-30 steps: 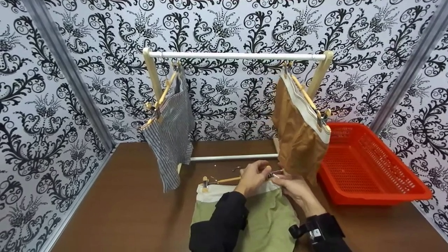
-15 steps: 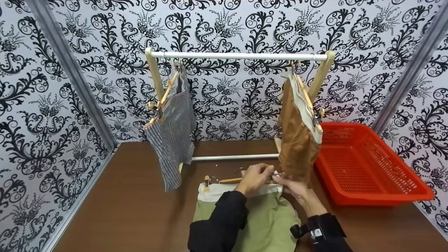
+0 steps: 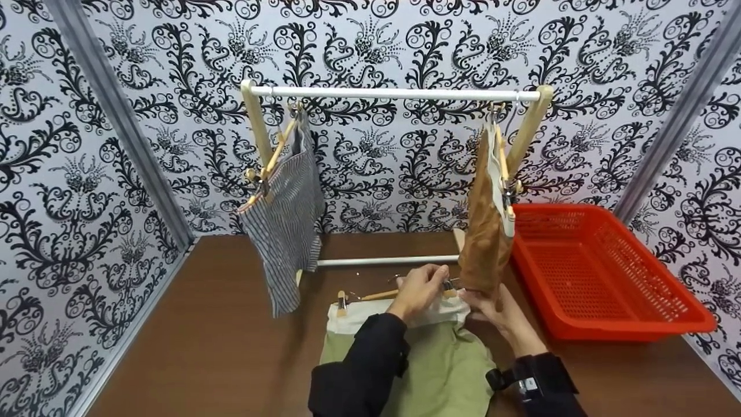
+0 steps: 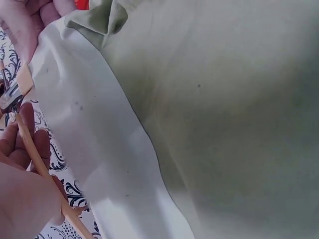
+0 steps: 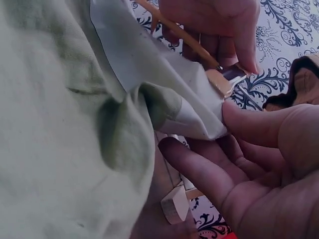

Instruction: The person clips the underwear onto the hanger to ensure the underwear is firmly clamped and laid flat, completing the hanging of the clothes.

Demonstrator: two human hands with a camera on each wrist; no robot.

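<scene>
A green garment (image 3: 443, 362) with a white waistband (image 4: 94, 119) lies on the brown table, its waistband along a wooden clip hanger (image 3: 379, 295). My left hand (image 3: 418, 294) holds the hanger near its right end, thumb and fingers about the metal-and-wood clip (image 5: 223, 82). In the right wrist view that clip sits at the waistband's edge. My right hand (image 3: 505, 318) pinches the waistband's corner between thumb and fingers, just beside the clip. The hanger's left clip (image 3: 341, 304) bites the waistband at its other end.
A rack with a white rail (image 3: 393, 92) stands behind. A striped garment (image 3: 283, 220) hangs at its left, a brown garment (image 3: 483, 237) at its right, low over my right hand. A red basket (image 3: 613, 324) stands on the right of the table (image 3: 220, 341).
My right hand has shifted from the clip to the waistband corner, slightly down and right. The hanging brown garment has swung round, its near end moving left.
</scene>
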